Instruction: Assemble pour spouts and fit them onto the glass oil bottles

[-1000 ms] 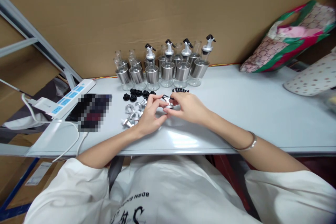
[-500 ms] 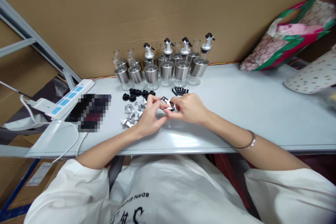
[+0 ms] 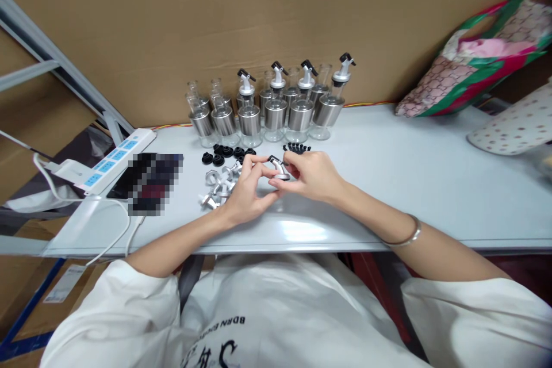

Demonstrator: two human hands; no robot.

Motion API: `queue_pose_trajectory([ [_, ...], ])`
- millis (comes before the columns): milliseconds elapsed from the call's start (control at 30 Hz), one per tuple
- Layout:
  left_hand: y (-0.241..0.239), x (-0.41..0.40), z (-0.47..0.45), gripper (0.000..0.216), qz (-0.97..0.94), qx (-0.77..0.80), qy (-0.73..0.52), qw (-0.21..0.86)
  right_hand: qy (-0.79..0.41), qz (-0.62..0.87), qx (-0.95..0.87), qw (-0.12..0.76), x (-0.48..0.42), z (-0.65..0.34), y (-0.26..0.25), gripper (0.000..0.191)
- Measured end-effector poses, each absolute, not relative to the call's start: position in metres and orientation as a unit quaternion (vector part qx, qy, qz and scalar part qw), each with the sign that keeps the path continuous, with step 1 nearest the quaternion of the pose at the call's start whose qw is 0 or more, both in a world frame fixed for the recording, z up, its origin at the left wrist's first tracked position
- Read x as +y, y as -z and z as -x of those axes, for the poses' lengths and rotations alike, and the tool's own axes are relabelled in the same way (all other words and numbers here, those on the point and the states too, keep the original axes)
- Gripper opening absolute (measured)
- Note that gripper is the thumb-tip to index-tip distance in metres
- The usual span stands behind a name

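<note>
left hand [image 3: 250,191] and right hand [image 3: 317,175] both pinch one pour spout [image 3: 281,172], held between them over the table [image 3: 409,184]. four topped bottles [image 3: 249,122] look done; bare bottles [image 3: 223,122], silver parts [image 3: 225,183], black stoppers [image 3: 218,160], black levers [image 3: 298,147] apparently left.

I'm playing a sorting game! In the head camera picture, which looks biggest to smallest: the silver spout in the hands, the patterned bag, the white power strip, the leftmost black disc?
1. Patterned bag
2. White power strip
3. Silver spout, partly covered by fingers
4. Leftmost black disc
</note>
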State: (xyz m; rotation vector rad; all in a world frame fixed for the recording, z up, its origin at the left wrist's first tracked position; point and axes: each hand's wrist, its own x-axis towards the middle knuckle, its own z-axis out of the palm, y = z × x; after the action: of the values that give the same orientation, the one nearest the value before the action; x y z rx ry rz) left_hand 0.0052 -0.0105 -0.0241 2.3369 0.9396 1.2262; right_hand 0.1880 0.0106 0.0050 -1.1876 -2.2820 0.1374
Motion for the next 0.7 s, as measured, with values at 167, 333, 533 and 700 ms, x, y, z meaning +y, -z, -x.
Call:
queue_pose_trajectory([
  [167, 0.0217, -0.0112, -0.0068, 0.024, -0.824, 0.297, -0.452, 0.17, -0.064, 0.437, -0.856, 0.268, 0.0086, -0.1869, -0.0059, 0.047],
  [333, 0.0207, -0.0106, -0.0062, 0.023, -0.826, 0.32, -0.442, 0.141, -0.081, 0.419, -0.86, 0.28, 0.0088, -0.1878, -0.0063, 0.045],
  [533, 0.0208, -0.0093, -0.0047, 0.023, -0.831, 0.332, -0.434, 0.107, -0.084, 0.428, -0.848, 0.302, 0.0091, -0.1889, -0.0052, 0.032],
  [700, 0.021, -0.0073, -0.0047, 0.024, -0.831, 0.317, -0.442, 0.115, -0.099, 0.44, -0.835, 0.315, 0.0106, -0.1892, -0.0046, 0.029],
])
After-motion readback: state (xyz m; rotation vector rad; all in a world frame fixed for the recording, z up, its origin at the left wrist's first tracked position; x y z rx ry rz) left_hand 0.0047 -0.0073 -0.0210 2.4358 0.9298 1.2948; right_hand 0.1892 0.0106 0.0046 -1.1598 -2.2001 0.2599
